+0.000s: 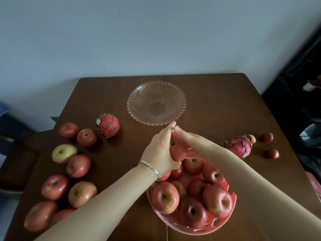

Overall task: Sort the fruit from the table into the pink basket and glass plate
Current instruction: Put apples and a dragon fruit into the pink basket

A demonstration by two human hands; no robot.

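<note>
Hands joined: left hand (pixel 159 151) and right hand (pixel 190 139) grip one red apple (pixel 178 153) between them, just above the pink basket (pixel 191 229) heaped with apples. Glass plate (pixel 139 94) stands beyond on the counter (pixel 217 101); loose apples (pixel 79 166) lie left.

A plain wall (pixel 156 32) fills the top of the view, from 10 o'clock round to 2 o'clock. It is pale blue-grey. At 8 o'clock a brown chair (pixel 17 164) stands at the edge of the view, and only part of its seat shows. Just above it, at 9 o'clock, is something dark blue (pixel 12 126), too blurry to tell what it is. At 3 o'clock there is tall black furniture (pixel 298 101). A small white thing (pixel 310 86) shows against it, with a bit of orange-red beside it. At 4 o'clock, at the very edge, a pink thing (pixel 314 185) peeks in; I cannot tell what it is.
</note>
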